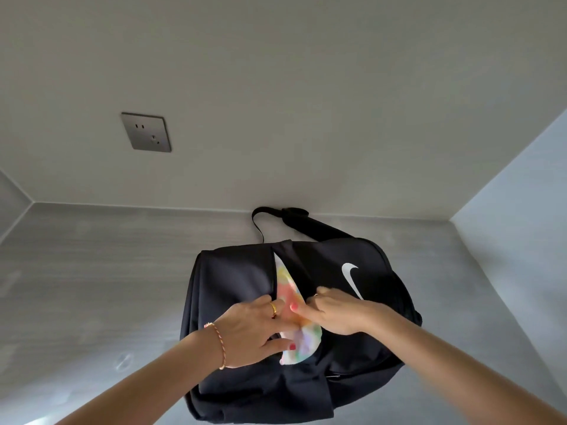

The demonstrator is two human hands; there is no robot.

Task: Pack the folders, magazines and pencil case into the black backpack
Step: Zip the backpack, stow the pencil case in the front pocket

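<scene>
Left hand (254,328) is on the backpack (362,332) opening, thumb hooked under the near end of the colourful item (302,342) and fingers curled at the left lip of the zipper, so it's gripping the item there. There's a gold ring (273,308) on one finger and a red string bracelet (218,342) on the wrist. Right hand (334,311) comes in from the other side, index finger pressing down on the same item while the rest of the fingers pinch the right flap of the opening. The item is a pastel tie-dye thing, partly down in the main compartment; can't tell if it's the pencil case or a folder. The backpack lies on the grey tabletop (92,271), toward the back edge, its strap (319,225) touching the wall (306,102). A socket (146,132) sits on the wall off to the left.
</scene>
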